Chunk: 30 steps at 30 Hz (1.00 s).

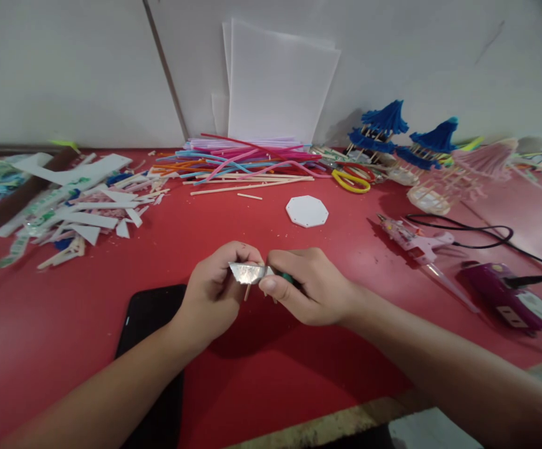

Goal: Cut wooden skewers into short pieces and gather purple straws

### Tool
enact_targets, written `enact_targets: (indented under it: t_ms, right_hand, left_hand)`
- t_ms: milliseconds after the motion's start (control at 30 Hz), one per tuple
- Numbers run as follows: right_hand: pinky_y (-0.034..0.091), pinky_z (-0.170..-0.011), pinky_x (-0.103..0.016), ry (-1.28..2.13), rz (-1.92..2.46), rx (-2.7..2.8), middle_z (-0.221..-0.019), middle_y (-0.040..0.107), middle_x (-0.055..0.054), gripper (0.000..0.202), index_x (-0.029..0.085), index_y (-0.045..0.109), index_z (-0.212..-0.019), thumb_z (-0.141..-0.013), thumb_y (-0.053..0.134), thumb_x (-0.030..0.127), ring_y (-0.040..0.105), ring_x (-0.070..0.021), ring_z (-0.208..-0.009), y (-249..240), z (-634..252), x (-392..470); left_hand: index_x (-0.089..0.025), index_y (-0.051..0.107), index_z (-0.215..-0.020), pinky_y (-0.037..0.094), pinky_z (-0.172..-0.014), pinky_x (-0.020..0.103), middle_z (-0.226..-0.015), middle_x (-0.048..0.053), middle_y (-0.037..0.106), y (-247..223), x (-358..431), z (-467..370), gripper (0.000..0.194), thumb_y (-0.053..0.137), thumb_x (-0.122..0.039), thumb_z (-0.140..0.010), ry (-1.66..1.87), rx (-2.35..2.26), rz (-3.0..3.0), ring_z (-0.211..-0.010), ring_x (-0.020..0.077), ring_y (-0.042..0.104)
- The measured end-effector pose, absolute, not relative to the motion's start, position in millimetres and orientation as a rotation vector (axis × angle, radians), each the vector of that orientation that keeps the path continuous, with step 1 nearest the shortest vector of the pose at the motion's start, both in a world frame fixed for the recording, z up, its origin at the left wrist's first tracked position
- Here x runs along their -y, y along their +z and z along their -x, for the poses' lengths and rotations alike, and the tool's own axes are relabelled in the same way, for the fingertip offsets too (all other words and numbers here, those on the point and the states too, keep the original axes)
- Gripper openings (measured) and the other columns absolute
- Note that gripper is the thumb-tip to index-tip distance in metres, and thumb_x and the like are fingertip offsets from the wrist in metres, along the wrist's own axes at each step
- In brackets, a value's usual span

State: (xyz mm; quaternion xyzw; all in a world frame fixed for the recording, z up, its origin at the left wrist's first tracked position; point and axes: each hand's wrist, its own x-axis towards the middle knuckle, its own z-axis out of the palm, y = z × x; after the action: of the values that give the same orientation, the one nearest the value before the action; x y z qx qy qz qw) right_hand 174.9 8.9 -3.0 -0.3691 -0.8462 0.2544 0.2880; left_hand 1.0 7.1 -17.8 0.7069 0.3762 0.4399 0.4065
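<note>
I'm holding a blade (247,274) above the worktop (261,380).
My right fingers (294,262) are gripping it; my left fingers (239,251) are curling beside a stick (247,293) below it, their hold I cannot tell.

1. red surface (252,393), its near edge worn.
2. left: a heap of white scraps (88,219).
3. back: coloured pipe cleaners (252,153), wooden sticks (252,186).
4. middle: a white octagonal plate (307,211).
5. right: a pink glue gun (418,245), a purple box (490,287).
6. near left: a black phone (151,315).
</note>
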Motion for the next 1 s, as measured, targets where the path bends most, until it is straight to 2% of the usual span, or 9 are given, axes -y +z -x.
enact_targets:
  t_ms: [300, 467, 533, 633, 733, 833, 900, 1000]
  right_hand:
    - [0.022, -0.046, -0.021, 0.620, 1.029, 2.257, -0.055, 0.045, 0.004, 0.033, 0.019, 0.041, -0.065, -0.088, 0.039, 0.041, 0.037, -0.0063, -0.047, -8.1, -176.3, -11.6]
    - [0.017, -0.044, -0.024, 0.294, 1.409, 1.782, -0.048, 0.029, 0.006, 0.039, 0.020, 0.033, -0.059, -0.090, 0.038, 0.044, 0.027, -0.0070, -0.043, -7.7, -215.9, -33.2]
    - [0.019, -0.045, -0.024, 0.224, 1.451, 1.700, -0.049, 0.031, 0.005, 0.039, 0.021, 0.032, -0.060, -0.091, 0.035, 0.044, 0.030, -0.0078, -0.044, -6.2, -228.0, -39.0]
    - [0.022, -0.046, -0.023, 0.199, 1.461, 1.873, -0.051, 0.037, 0.004, 0.035, 0.021, 0.037, -0.065, -0.091, 0.034, 0.044, 0.036, -0.0093, -0.046, -4.6, -229.1, -40.5]
    - [0.027, -0.049, -0.023, 0.264, 1.531, 2.129, -0.064, 0.052, 0.001, 0.022, 0.020, 0.044, -0.086, -0.088, 0.042, 0.042, 0.048, -0.0133, -0.054, -4.1, -218.7, -36.2]
    - [0.032, -0.052, -0.024, 0.393, 1.631, 2.308, -0.079, 0.059, -0.005, 0.020, 0.017, 0.039, -0.103, -0.087, 0.043, 0.028, 0.056, -0.0169, -0.063, -2.9, -210.9, -30.0]
    - [0.034, -0.054, -0.025, 0.434, 1.676, 2.420, -0.085, 0.060, -0.008, 0.017, 0.016, 0.040, -0.102, -0.086, 0.041, 0.019, 0.057, -0.0174, -0.066, -1.3, -209.3, -27.2]
    - [0.038, -0.062, -0.028, 0.314, 1.740, 2.522, -0.095, 0.059, -0.012, 0.010, 0.016, 0.047, -0.093, -0.083, 0.045, 0.018, 0.058, -0.0196, -0.077, 0.0, -211.2, -27.2]
  left_hand:
    - [-0.019, 0.051, -0.075, 0.038, -0.049, 0.021, -0.062, -0.002, 0.051, -16.7, -3.5, 2.0, 0.013, 0.045, -0.012, -0.084, 1.112, -0.957, -1.786, -0.053, 0.0096, 0.045]
    - [-0.020, 0.051, -0.073, 0.040, -0.057, 0.023, -0.065, -0.001, 0.052, -13.1, 1.6, 4.1, 0.017, 0.045, -0.018, -0.089, 1.151, -0.842, -1.799, -0.058, 0.0098, 0.048]
    - [-0.020, 0.051, -0.077, 0.040, -0.057, 0.023, -0.066, -0.002, 0.053, -14.3, -0.3, 3.6, 0.014, 0.045, -0.020, -0.090, 1.172, -0.890, -1.737, -0.059, 0.0095, 0.048]
    - [-0.020, 0.052, -0.080, 0.041, -0.060, 0.022, -0.069, -0.001, 0.056, -16.9, -5.4, 1.7, 0.013, 0.045, -0.024, -0.090, 1.167, -0.955, -1.673, -0.063, 0.0101, 0.051]
    - [-0.021, 0.050, -0.084, 0.042, -0.059, 0.023, -0.068, -0.001, 0.057, -18.4, -8.6, 0.0, 0.011, 0.043, -0.027, -0.091, 1.161, -0.952, -1.608, -0.061, 0.0103, 0.051]
    - [-0.021, 0.048, -0.093, 0.042, -0.057, 0.023, -0.065, -0.001, 0.057, -19.3, -9.5, -1.0, 0.009, 0.041, -0.027, -0.092, 1.155, -0.917, -1.553, -0.057, 0.0106, 0.049]
    - [-0.021, 0.050, -0.100, 0.042, -0.057, 0.023, -0.066, -0.001, 0.058, -19.7, -9.9, -1.5, 0.014, 0.040, -0.026, -0.092, 1.135, -0.910, -1.548, -0.058, 0.0105, 0.049]
    - [-0.020, 0.054, -0.100, 0.039, -0.051, 0.021, -0.067, -0.001, 0.057, -19.8, -11.0, -1.9, 0.017, 0.041, -0.027, -0.092, 1.117, -0.925, -1.495, -0.054, 0.0089, 0.045]
